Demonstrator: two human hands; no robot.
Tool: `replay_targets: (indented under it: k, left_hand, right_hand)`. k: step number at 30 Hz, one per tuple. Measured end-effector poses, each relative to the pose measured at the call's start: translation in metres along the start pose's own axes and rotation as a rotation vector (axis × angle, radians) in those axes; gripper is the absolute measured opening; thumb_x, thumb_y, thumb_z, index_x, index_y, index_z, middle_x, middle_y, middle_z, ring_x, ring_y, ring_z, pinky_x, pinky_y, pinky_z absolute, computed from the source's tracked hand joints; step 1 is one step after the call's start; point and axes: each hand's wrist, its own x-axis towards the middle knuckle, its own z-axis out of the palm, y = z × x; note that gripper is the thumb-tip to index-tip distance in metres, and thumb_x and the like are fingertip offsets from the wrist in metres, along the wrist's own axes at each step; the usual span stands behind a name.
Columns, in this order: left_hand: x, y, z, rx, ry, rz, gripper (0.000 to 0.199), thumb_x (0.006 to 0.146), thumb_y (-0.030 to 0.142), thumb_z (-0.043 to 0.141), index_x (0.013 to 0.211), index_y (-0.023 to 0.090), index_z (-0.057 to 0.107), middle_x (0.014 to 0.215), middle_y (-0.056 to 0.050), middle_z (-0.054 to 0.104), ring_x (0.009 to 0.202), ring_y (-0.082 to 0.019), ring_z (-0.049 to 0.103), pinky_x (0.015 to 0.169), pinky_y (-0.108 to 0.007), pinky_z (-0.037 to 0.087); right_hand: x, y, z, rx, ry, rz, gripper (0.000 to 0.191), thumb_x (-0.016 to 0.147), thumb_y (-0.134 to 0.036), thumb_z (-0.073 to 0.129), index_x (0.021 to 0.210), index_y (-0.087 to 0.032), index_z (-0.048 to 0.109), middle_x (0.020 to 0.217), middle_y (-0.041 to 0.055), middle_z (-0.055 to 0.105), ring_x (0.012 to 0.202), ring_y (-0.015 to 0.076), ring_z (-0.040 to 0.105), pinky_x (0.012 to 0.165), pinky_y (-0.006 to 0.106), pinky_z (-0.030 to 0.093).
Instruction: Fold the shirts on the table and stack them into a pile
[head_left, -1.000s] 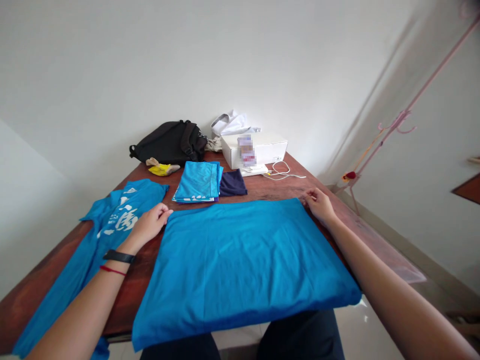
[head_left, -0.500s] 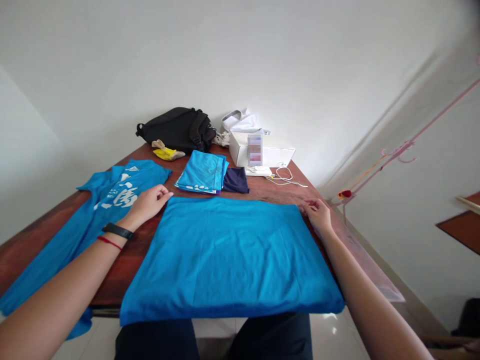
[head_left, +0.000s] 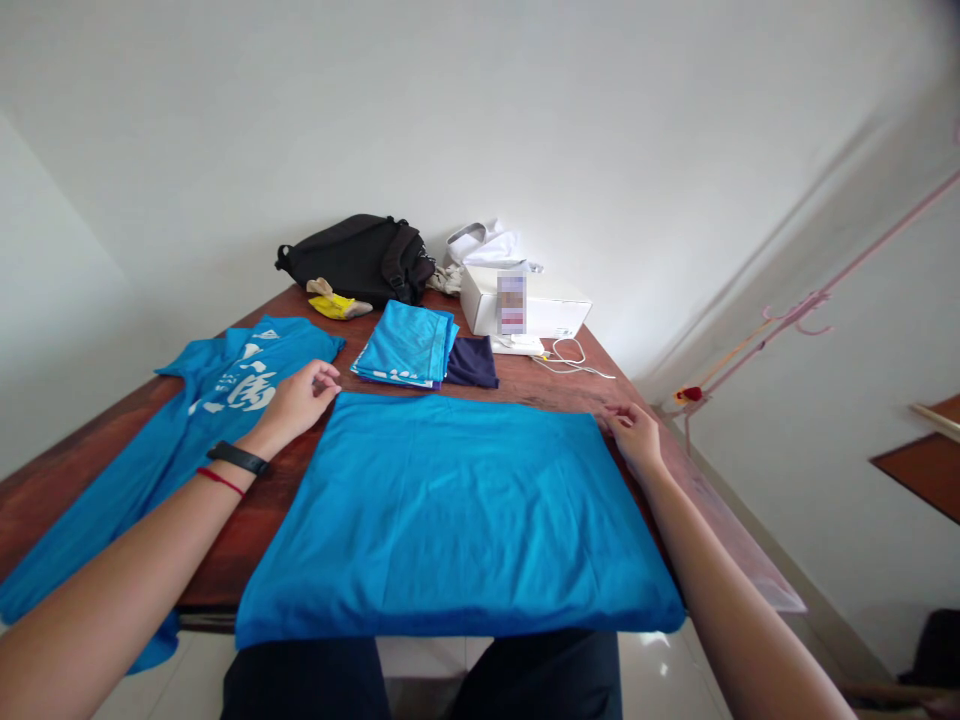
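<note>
Inspecting two containers at the far end of the wooden table (head_left: 247, 540): one black backpack (head_left: 352, 258) and one white box (head_left: 525, 302), contents of both hidden, a blurred card standing against the box front. Counting four garments: one large folded blue garment (head_left: 450, 510), squared and nearly flat, only light creases, lying at the near table edge and overhanging it; one spread blue T-shirt (head_left: 172, 470) with white print, left of it; one folded blue stack (head_left: 405, 345); one folded navy cloth (head_left: 471, 362). Also noting one yellow packet (head_left: 334, 307) and one white cable (head_left: 570, 362). Finding the left hand (head_left: 294, 405) loosely curled, holding nothing, just beside the garment's far left corner. Finding the right hand (head_left: 634, 437) with fingers (head_left: 611, 418) at the far right corner; grip there impossible to confirm.
</note>
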Motion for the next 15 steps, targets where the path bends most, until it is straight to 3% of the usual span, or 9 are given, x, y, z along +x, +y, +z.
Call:
replay_targets:
  k: [15]
  left_hand:
    - [0.0, -0.0006, 0.0006, 0.004, -0.023, -0.002, 0.034, 0.082, 0.047, 0.058, 0.103, 0.021, 0.06, 0.096, -0.007, 0.072, 0.09, -0.026, 0.068, 0.085, -0.038, 0.054]
  right_hand:
    - [-0.0003, -0.0028, -0.0015, -0.041, -0.036, -0.006, 0.033, 0.071, -0.046, 0.072, 0.086, -0.018, 0.072, 0.076, 0.0065, 0.073, 0.063, 0.0207, 0.064, 0.059, 0.03, 0.05]
